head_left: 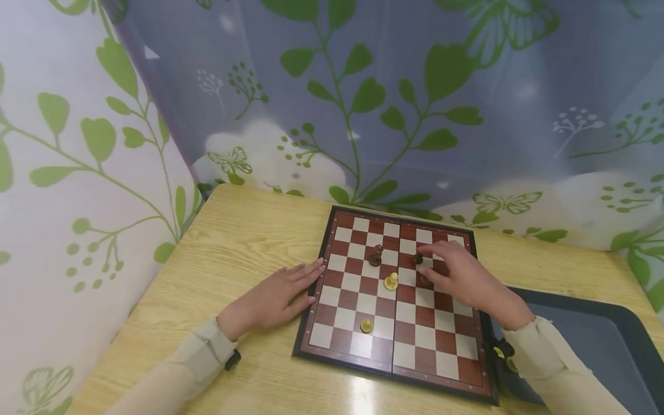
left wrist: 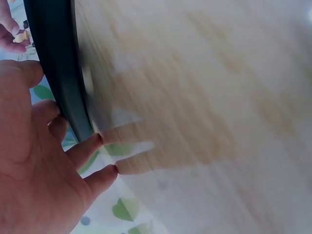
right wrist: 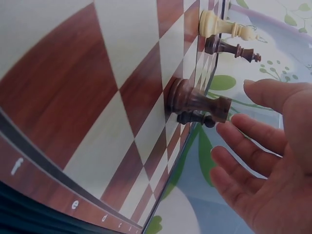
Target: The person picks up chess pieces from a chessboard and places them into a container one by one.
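My left hand (head_left: 282, 297) lies flat with its fingertips on the left rim of a chessboard (head_left: 311, 340). In the left wrist view its fingers (left wrist: 100, 180) touch the board's side and the wooden table. My right hand (head_left: 461, 276) reaches over the right half, thumb and fingers spread around a dark rook (right wrist: 195, 100) and a dark pawn (head_left: 418, 259). The fingertips are right at the rook's top, and the hand partly hides the rook in the head view. To the left stand a dark king (head_left: 376, 255), a pale chess piece (head_left: 391, 281) and a pale pawn (head_left: 366, 325).
A dark grey tray (head_left: 586, 328) sits right of the board, with pieces by its near left edge partly hidden under my right forearm. The wooden table (head_left: 249, 230) extends left of the board. A leaf-patterned curtain (head_left: 363, 115) hangs behind the table.
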Demonstrator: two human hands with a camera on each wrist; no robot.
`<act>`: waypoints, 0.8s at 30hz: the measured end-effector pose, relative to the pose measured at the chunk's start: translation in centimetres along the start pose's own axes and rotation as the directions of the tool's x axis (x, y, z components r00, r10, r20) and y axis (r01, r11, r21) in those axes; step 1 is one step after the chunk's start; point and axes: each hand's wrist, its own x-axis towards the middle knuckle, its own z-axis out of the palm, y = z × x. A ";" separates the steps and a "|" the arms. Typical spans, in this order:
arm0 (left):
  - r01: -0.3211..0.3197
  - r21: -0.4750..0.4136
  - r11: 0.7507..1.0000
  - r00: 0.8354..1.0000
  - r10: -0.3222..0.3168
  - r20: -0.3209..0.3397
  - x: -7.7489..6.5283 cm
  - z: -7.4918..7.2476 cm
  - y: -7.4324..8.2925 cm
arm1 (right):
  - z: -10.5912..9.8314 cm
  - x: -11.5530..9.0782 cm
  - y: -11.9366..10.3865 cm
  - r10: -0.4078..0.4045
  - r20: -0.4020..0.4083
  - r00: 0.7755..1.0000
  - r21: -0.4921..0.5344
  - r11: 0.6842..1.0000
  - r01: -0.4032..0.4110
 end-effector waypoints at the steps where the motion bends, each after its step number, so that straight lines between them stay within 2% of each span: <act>1: -0.002 0.004 1.000 1.000 0.002 -0.002 0.0 0.0 0.0 | 0.0 0.0 0.1 0.001 -0.007 1.000 0.000 1.000 -0.001; 11: -0.056 0.047 0.997 0.998 0.057 -0.020 0.0 0.0 -0.2 | 0.1 0.6 0.7 0.030 -0.014 0.999 -0.031 0.999 -0.030; 24: -0.038 0.056 0.998 0.999 0.039 -0.012 0.1 0.4 -0.4 | 0.0 1.1 0.6 0.045 -0.013 0.999 -0.058 0.997 -0.046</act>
